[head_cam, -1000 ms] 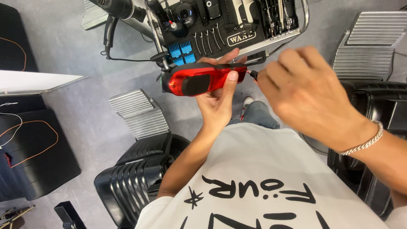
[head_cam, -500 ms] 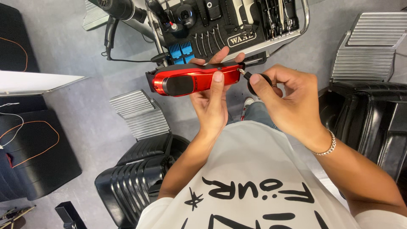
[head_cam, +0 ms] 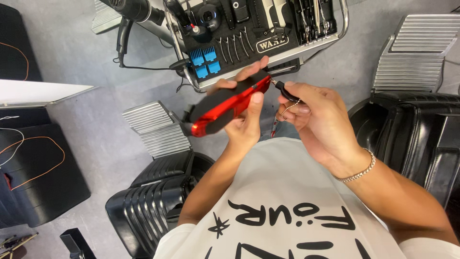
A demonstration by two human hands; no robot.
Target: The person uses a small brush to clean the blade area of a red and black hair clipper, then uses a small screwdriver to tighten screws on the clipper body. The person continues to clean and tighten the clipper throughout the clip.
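My left hand (head_cam: 245, 120) grips a red and black hair clipper (head_cam: 225, 105), held tilted with its blade end down to the left and its rear end up to the right. At that rear end my right hand (head_cam: 314, 117) pinches a small black cable plug (head_cam: 286, 90), which touches the clipper's tail. A silver bracelet (head_cam: 357, 171) circles my right wrist. Both hands hover above my lap, over a white shirt with black print (head_cam: 287, 211).
A metal tool trolley (head_cam: 268, 45) stands just beyond the hands, holding blue comb guards (head_cam: 203, 62), scissors and clippers. A black hair dryer (head_cam: 136, 9) hangs at its left. Black barber chairs with ribbed footrests sit at left (head_cam: 153, 201) and right (head_cam: 412, 124).
The clipper has tipped from level to slanted, blade end dropping left. My right hand has closed in on its rear end and now holds the plug against it.
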